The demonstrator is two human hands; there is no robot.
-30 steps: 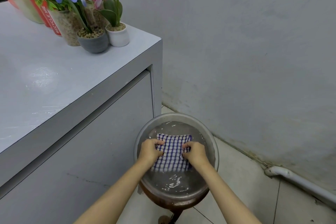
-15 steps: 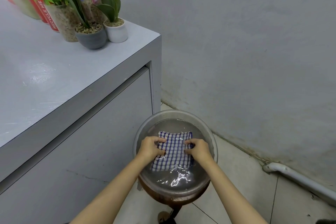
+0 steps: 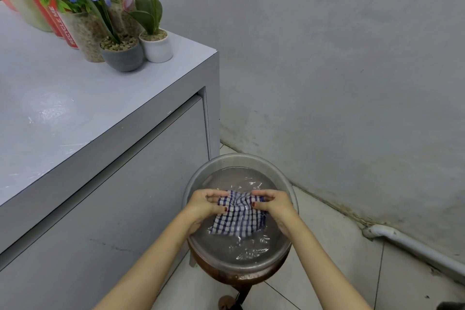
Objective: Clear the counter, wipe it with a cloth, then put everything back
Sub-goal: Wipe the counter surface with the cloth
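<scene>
A blue-and-white checked cloth [image 3: 239, 219] lies wet in a metal basin [image 3: 198, 178] of water, low beside the grey counter [image 3: 63, 113]. My left hand [image 3: 207, 205] grips the cloth's left top edge, thumb on top. At the right top edge my right hand [image 3: 273, 202] grips it the same way. The cloth's far edge is bunched up between the two hands, partly lifted out of the water. Its lower part still lies under the rippling surface.
At the counter's far corner stand a grey pot [image 3: 123, 54] with blue flowers, a white pot [image 3: 157, 46] with a pink orchid, a glass vase [image 3: 86, 36] and a red box [image 3: 59, 22]. The basin rests on a brown stool [image 3: 236, 277]. A white pipe [image 3: 412, 246] runs along the wall.
The cloth lay flat in the water with my hands pressing its sides. Now both hands have gathered its far edge together and raised it, and the water ripples more.
</scene>
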